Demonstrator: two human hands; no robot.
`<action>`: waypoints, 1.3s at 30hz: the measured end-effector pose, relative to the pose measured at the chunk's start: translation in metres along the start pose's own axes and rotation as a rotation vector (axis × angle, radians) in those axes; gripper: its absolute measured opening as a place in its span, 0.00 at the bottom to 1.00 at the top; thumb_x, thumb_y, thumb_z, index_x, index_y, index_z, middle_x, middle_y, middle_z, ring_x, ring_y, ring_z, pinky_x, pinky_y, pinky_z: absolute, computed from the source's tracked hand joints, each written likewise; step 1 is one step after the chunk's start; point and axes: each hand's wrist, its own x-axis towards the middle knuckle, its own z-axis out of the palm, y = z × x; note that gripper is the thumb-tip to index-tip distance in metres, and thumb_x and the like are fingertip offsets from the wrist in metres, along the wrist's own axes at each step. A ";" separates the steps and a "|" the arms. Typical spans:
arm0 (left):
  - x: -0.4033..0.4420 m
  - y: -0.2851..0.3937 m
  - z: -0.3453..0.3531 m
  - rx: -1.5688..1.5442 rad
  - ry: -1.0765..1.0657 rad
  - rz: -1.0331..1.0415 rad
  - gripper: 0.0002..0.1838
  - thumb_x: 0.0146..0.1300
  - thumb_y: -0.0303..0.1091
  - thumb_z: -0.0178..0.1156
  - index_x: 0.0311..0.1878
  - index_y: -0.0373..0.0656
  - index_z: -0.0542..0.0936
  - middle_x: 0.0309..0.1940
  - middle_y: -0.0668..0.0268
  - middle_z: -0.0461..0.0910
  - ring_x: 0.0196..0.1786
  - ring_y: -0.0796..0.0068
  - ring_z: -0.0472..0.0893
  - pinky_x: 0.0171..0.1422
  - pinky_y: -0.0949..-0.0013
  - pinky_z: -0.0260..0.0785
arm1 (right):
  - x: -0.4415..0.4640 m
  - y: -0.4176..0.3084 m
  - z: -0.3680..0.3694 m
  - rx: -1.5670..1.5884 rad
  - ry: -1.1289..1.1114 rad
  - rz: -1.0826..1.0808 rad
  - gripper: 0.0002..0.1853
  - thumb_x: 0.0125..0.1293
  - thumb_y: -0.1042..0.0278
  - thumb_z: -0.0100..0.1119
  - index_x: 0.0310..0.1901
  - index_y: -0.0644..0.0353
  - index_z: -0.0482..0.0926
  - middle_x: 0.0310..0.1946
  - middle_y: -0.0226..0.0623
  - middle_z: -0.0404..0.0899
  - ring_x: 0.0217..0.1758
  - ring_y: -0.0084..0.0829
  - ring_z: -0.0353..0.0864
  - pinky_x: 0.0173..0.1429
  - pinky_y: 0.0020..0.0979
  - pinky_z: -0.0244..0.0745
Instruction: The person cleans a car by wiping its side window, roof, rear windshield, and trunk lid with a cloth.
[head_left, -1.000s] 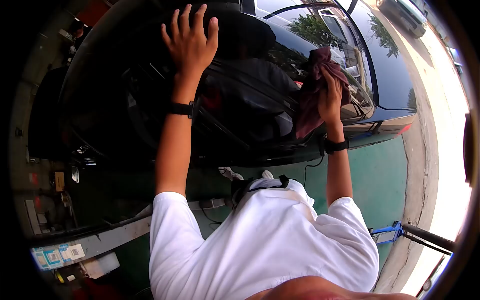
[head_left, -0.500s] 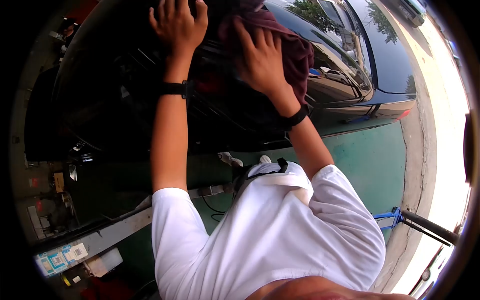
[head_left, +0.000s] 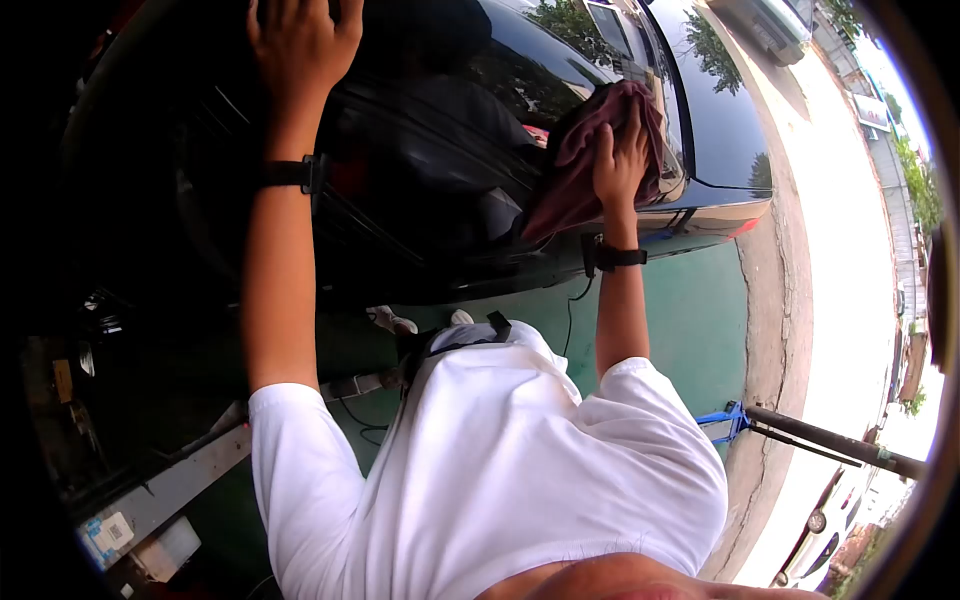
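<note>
A dark maroon cloth (head_left: 578, 165) is bunched against the rear side glass of a glossy black car (head_left: 725, 150). My right hand (head_left: 622, 165) presses on the cloth, its fingers over the folds, and one corner of the cloth hangs down to the left. My left hand (head_left: 305, 45) lies palm down against the dark car body at the upper left, fingers apart and holding nothing. The top edge of the view cuts off its fingertips. Trees and my white shirt reflect in the car's surface.
Behind me a grey metal beam (head_left: 190, 490) crosses the green floor (head_left: 690, 310). A blue bracket with a dark post (head_left: 830, 440) stands at the right. Beyond the cracked concrete edge are another vehicle (head_left: 765, 30) and a white car (head_left: 825, 530). A thin cable hangs near my right wrist.
My right hand has slid the cloth to the right along the glass, towards the car's rear. My left hand stays on the body, while the whole view has shifted.
</note>
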 end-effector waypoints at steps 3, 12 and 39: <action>-0.004 -0.009 0.013 -0.025 0.087 0.010 0.17 0.73 0.42 0.52 0.57 0.45 0.81 0.61 0.58 0.79 0.71 0.52 0.72 0.77 0.42 0.56 | -0.015 0.079 -0.016 0.013 -0.025 0.130 0.34 0.78 0.50 0.46 0.78 0.59 0.59 0.71 0.60 0.66 0.73 0.59 0.65 0.77 0.47 0.57; -0.004 -0.005 0.017 -0.078 0.140 0.000 0.17 0.68 0.41 0.58 0.56 0.46 0.81 0.61 0.59 0.79 0.69 0.53 0.73 0.76 0.43 0.58 | -0.053 0.118 -0.012 0.010 0.106 0.328 0.36 0.76 0.51 0.50 0.76 0.68 0.60 0.75 0.60 0.61 0.80 0.58 0.54 0.82 0.49 0.47; 0.002 -0.003 0.017 -0.070 0.109 0.031 0.20 0.69 0.43 0.57 0.59 0.42 0.81 0.60 0.56 0.80 0.69 0.52 0.74 0.76 0.43 0.58 | -0.090 0.209 -0.001 -0.447 0.236 -0.056 0.25 0.78 0.57 0.46 0.67 0.67 0.69 0.66 0.56 0.73 0.67 0.61 0.71 0.68 0.54 0.66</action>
